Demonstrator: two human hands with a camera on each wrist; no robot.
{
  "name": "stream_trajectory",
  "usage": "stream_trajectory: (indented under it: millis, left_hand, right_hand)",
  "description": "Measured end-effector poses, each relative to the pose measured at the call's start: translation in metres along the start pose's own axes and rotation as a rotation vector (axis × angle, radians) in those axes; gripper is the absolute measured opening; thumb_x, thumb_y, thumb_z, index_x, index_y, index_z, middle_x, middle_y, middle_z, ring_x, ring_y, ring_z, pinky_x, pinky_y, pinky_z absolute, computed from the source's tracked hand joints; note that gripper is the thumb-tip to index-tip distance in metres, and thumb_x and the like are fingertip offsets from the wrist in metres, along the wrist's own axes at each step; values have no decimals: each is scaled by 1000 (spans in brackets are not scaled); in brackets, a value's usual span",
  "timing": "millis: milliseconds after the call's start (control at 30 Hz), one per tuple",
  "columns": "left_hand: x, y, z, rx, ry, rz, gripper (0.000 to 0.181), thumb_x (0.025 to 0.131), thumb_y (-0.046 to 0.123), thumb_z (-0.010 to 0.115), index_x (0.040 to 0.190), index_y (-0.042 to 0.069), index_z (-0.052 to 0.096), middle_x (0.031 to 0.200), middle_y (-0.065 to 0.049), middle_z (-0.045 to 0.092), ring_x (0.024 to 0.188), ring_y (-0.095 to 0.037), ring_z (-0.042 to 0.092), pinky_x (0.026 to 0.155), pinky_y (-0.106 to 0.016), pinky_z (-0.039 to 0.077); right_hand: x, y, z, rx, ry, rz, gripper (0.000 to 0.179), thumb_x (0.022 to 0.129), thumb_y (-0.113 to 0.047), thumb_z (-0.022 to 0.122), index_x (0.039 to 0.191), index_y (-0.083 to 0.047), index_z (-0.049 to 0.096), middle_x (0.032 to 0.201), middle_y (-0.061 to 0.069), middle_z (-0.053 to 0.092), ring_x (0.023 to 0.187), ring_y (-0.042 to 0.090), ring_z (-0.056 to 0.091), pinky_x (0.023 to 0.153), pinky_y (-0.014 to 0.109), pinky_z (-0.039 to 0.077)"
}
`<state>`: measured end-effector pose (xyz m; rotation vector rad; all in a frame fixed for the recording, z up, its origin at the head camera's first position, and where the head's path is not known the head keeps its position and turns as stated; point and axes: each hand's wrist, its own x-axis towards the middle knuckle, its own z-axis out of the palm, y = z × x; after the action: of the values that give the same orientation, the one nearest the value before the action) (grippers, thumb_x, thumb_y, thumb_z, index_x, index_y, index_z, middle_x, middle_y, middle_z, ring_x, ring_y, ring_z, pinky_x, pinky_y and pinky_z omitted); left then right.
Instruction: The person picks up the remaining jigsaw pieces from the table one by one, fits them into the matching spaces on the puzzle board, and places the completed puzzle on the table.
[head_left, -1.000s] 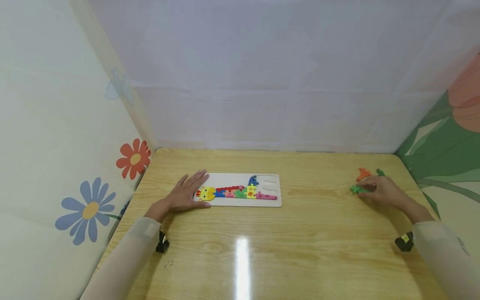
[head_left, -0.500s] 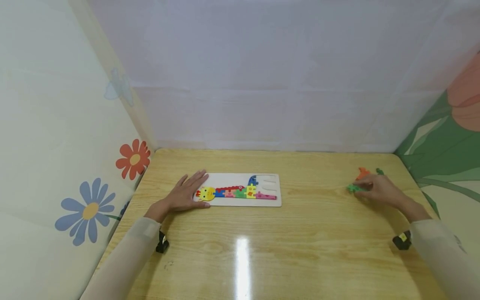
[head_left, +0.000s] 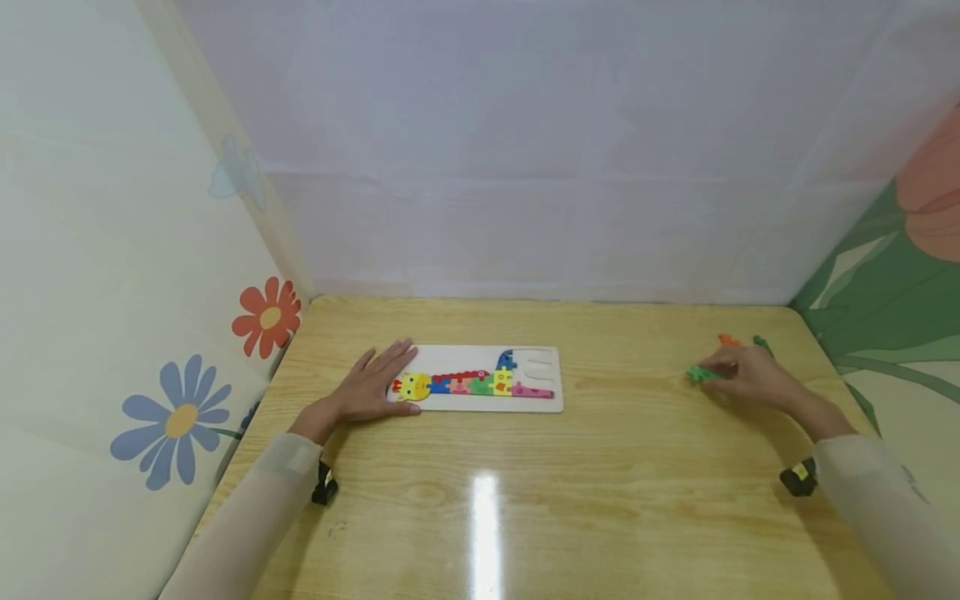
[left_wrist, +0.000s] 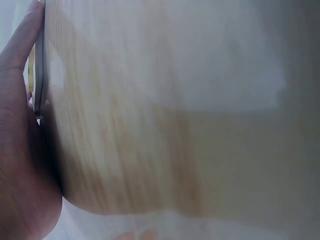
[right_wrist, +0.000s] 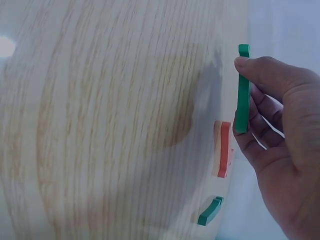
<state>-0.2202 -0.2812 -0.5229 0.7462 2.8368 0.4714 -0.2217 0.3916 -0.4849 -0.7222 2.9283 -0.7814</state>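
Observation:
My left hand (head_left: 371, 387) lies with spread, straight fingers on the left end of a white puzzle board (head_left: 450, 357). A giraffe of coloured pieces (head_left: 480, 385) fills part of its recess, and bare leg slots (head_left: 536, 362) show at the right end. My right hand (head_left: 753, 379) pinches a green puzzle piece (right_wrist: 243, 95) between thumb and fingers, raised over the table in the right wrist view. Below it on the table lie an orange puzzle piece (right_wrist: 224, 150) and a smaller dark green puzzle piece (right_wrist: 210, 211).
The wooden table (head_left: 630, 467) meets a white cloth wall (head_left: 525, 208) at the back. Flower-patterned panels stand at both sides, with a blue flower (head_left: 180, 421) on the left one. A bright light reflection (head_left: 486, 533) shows near the front.
My right hand has moved a little to the left with the green puzzle piece pinched in it, and covers more of the orange one. My left hand stays where it was.

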Motion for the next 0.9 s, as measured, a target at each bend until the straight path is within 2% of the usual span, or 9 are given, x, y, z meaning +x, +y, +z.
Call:
stream_trajectory:
  millis: [200,467,733,900]
  left_hand:
    - [1,-1,-1,9,-3,-2,114,88,69,72,171,14,16,179,-8,9,165,-30,7,129,-63,-1]
    - [-1,3,-2,-8,7,9,114,88,67,73,170,10,19,178,-12,13,164,-35,10,128,-66,1]
    - [-1,3,-1,-10,8,5,113,88,68,73,170,11,20,178,-11,13,164,-34,11,128,-66,1]
    - [-1,3,-1,-14,8,5,113,88,68,73,170,11,20,178,-11,13,164,-34,11,128,-65,1]
  right_hand:
    - [4,-4,1,-18,31,-55,27,83,-8,91,106,2,81,97,9,78,80,18,71,67,26,57]
    - [8,-5,4,-38,-2,-30,27,85,-12,90,107,0,82,97,6,77,82,18,72,69,26,58]
    - [9,-12,6,-51,24,-77,27,81,-12,92,103,0,82,92,3,76,78,16,70,67,27,56]
    - [12,-18,6,-72,6,-73,27,83,-12,91,105,-1,82,92,1,75,79,14,69,68,27,57]
